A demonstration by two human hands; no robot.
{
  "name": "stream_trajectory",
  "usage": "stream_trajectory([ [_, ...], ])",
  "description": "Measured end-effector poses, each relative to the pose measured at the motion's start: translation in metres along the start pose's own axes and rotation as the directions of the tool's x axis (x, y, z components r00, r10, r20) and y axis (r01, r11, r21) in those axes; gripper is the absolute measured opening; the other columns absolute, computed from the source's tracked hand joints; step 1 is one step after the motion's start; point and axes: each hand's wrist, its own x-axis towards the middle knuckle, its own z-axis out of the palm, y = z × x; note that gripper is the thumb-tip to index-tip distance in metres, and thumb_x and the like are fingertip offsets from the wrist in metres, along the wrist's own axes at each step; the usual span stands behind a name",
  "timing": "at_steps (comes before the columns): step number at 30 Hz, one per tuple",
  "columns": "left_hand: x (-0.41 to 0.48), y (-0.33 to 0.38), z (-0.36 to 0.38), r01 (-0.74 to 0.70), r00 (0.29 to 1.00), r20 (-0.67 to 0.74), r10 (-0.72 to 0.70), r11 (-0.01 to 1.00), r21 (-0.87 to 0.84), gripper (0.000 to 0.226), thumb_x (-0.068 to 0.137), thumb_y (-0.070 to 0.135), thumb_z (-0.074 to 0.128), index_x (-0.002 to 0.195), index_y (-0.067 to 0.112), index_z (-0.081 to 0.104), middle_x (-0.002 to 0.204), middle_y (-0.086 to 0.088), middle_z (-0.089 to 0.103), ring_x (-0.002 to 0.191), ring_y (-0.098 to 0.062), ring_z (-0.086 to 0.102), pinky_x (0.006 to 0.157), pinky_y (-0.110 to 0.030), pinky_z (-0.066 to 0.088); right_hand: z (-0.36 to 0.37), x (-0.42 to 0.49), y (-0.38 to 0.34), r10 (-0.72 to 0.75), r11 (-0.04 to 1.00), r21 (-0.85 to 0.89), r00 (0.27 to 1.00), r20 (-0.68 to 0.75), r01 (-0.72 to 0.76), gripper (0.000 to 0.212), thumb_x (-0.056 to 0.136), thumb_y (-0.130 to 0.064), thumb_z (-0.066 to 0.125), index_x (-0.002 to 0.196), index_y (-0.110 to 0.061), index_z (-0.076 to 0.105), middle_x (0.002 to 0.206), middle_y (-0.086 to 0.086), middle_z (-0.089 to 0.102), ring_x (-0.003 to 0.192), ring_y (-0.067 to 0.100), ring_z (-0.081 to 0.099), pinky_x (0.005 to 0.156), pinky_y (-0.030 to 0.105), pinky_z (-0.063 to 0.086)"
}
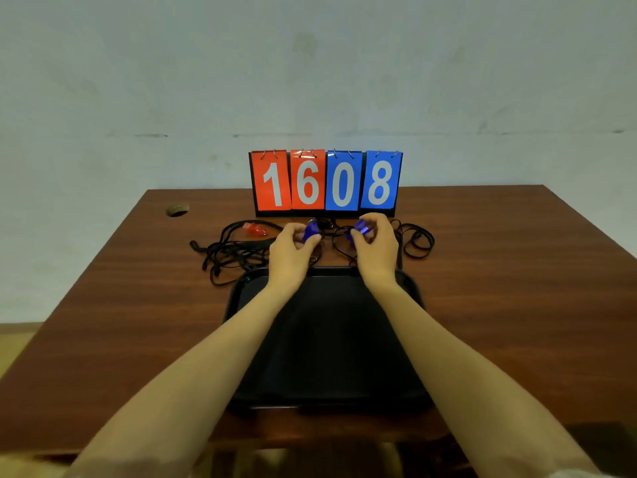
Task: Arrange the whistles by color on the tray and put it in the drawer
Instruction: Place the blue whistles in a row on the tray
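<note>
- Blue plastic shows in both grasps: our left hand (293, 248) pinches the first blue whistle (311, 231) between thumb and curled fingertips, and the whistle pokes out at one o'clock of the hand.
- Our right hand (375, 244) pinches the second blue whistle (362, 226) in the same way, and it sits at eleven o'clock of that hand.
- Both hands hover over the table (517, 288) just past the far rim of the tray (327, 339), at twelve o'clock from it. Our forearms reach across above its black floor.
- The two held whistles are near each other but apart.
- We see the red whistle (255, 229) lying on the wood at ten o'clock of the left hand, with no finger on it.
- We count two blue whistles, one red whistle and one tray. Whether more whistles lie under our hands we cannot tell.
- Black cords (234, 251) spread in a loose tangle from nine o'clock of the left hand to three o'clock of the right. We cannot count the loops or tell which cord belongs to which whistle.
- A flip scoreboard (325, 182) stands at twelve o'clock behind the whistles, with four ring-bound cards. Two red cards read 1 and 6, and two blue cards read 0 and 8, all in white digits.
- The table is reddish-brown wood grain, with one round hole (177, 210) at ten o'clock of the scoreboard's base.
- We find no brand or other lettering readable on the whistles or the tray.
</note>
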Motion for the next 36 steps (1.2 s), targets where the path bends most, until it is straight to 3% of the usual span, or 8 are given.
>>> stream_trajectory([
  [4,-0.027,-0.02,-0.028,-0.105,0.994,0.029,0.101,0.954,0.28,0.041,0.09,0.033,0.059,0.127,0.019,0.049,0.114,0.0,0.061,0.1,-0.014,0.06,0.083,-0.029,0.051,-0.004,-0.036,-0.007,0.005,1.0,-0.003,0.992,0.124,-0.005,0.034,0.091,-0.013,0.058,0.123,-0.022,0.049,0.111,-0.001,0.052,0.095,0.009,0.057,0.079,0.019,0.049],
  [10,-0.052,-0.067,-0.064,-0.187,0.982,0.121,0.143,0.691,0.698,0.041,0.094,0.037,0.05,0.131,0.018,0.05,0.117,-0.007,0.062,0.107,-0.026,0.058,0.09,-0.037,0.045,0.003,-0.083,0.001,0.082,0.995,-0.074,0.963,0.257,-0.065,0.027,0.093,-0.017,0.057,0.12,-0.015,0.061,0.123,0.006,0.049,0.099,0.019,0.063,0.094,0.032,0.052],
  [14,-0.055,-0.085,-0.073,-0.17,0.985,0.138,0.1,0.639,0.75,0.041,0.095,0.041,0.046,0.13,0.022,0.051,0.119,-0.002,0.061,0.116,-0.023,0.051,0.101,-0.038,0.03,0.009,-0.101,-0.001,0.157,0.985,-0.116,0.936,0.316,-0.126,0.043,0.09,-0.007,0.058,0.133,-0.01,0.05,0.134,0.003,0.046,0.114,0.018,0.056,0.099,0.024,0.043],
  [18,-0.057,-0.091,-0.075,-0.202,0.977,0.207,0.059,0.584,0.787,0.047,0.095,0.05,0.04,0.134,0.025,0.049,0.127,-0.002,0.056,0.125,-0.023,0.042,0.11,-0.045,0.016,0.014,-0.109,-0.005,0.197,0.98,-0.08,0.907,0.371,-0.18,0.044,0.095,-0.004,0.05,0.138,-0.01,0.044,0.13,0.009,0.053,0.104,0.016,0.062,0.094,0.025,0.049],
  [21,-0.06,-0.094,-0.082,-0.26,0.965,0.217,0.144,0.594,0.762,0.05,0.093,0.048,0.044,0.138,0.024,0.044,0.131,-0.002,0.052,0.129,-0.023,0.038,0.11,-0.043,0.012,0.017,-0.111,-0.004,0.163,0.985,-0.11,0.918,0.361,-0.132,0.039,0.095,-0.008,0.052,0.133,-0.013,0.049,0.122,0.006,0.059,0.102,0.012,0.062,0.088,0.02,0.048],
  [26,-0.067,-0.108,-0.099,-0.535,0.844,0.402,0.355,0.506,0.676,0.049,0.081,0.019,0.066,0.129,0.019,0.056,0.124,-0.004,0.059,0.12,-0.026,0.051,0.103,-0.046,0.029,0.027,-0.112,-0.005,0.151,0.986,-0.105,0.949,0.276,-0.126,0.025,0.091,-0.01,0.058,0.115,-0.013,0.051,0.102,-0.003,0.056,0.09,0.008,0.056,0.075,0.015,0.047],
  [30,-0.062,-0.114,-0.099,-0.571,0.817,0.435,0.379,0.428,0.7,0.044,0.07,0.012,0.078,0.113,0.016,0.069,0.113,-0.003,0.069,0.105,-0.022,0.066,0.094,-0.041,0.042,0.038,-0.112,-0.005,0.159,0.987,-0.074,0.946,0.282,-0.144,0.023,0.089,-0.01,0.061,0.11,-0.012,0.05,0.097,-0.004,0.056,0.086,0.011,0.059,0.07,0.015,0.047],
  [36,-0.043,-0.103,-0.087,-0.481,0.876,0.405,0.261,0.546,0.687,0.036,0.094,0.009,0.049,0.129,0.011,0.055,0.136,-0.007,0.053,0.127,-0.022,0.048,0.117,-0.032,0.019,0.05,-0.111,-0.004,0.179,0.984,-0.071,0.933,0.312,-0.165,0.019,0.088,-0.009,0.062,0.104,-0.013,0.052,0.093,-0.008,0.055,0.085,0.009,0.058,0.069,0.014,0.046],
])
